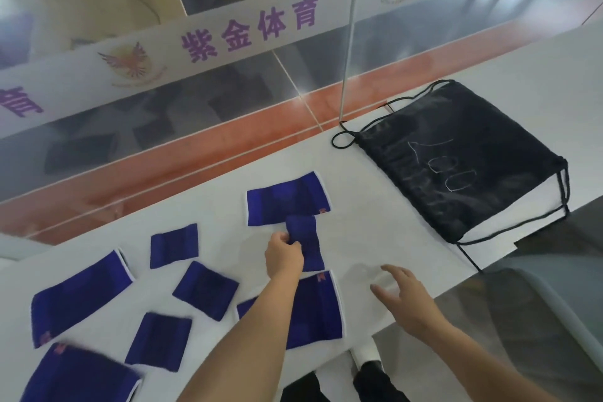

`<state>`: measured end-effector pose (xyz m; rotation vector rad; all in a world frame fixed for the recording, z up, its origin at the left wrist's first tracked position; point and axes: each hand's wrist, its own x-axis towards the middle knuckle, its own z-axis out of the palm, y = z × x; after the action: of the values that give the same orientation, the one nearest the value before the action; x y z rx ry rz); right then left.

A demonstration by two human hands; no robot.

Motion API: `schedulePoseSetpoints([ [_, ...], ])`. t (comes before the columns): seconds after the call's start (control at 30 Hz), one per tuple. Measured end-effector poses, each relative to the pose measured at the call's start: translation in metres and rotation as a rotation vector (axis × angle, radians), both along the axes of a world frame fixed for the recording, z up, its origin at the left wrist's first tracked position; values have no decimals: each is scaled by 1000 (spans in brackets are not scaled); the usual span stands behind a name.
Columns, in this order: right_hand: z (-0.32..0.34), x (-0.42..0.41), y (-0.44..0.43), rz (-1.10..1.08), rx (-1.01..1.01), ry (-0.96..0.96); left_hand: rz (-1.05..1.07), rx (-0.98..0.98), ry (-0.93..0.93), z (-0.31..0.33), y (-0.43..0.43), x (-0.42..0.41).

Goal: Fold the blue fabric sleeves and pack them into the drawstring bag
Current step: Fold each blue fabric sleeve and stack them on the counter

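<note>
Near the flat drawstring bag (456, 160), the left hand (283, 258) pinches a sleeve (308, 246).

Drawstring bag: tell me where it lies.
Head view: the drawstring bag lies flat on the white table's far right, beyond the right hand, apart from the sleeves.

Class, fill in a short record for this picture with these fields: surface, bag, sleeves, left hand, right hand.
surface: white table
bag: black drawstring bag, lying flat, far right
sleeves: blue sleeves, spread over the table, unpacked
left hand: pinches one small sleeve by its edge
right hand: open, over bare table, holding nothing
</note>
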<state>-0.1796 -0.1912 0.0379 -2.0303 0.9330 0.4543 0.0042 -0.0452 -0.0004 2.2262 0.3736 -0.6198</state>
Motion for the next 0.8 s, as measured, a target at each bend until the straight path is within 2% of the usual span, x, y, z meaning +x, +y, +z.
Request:
schedulePoseSetpoints([
  [0.2,8,25,-12,-150,266,-164,78,-270,29,42,-1,-15],
  [0.37,29,45,-22,-318,737,-212,109,-600,92,111,2,-48],
  [0.47,47,47,-29,-272,983,-277,80,-698,125,138,8,-70],
  [0.63,58,40,-33,-144,934,-291,176,-614,109,139,14,-102],
  [0.8,71,25,-38,-53,867,-348,220,-642,126,140,11,-120],
])
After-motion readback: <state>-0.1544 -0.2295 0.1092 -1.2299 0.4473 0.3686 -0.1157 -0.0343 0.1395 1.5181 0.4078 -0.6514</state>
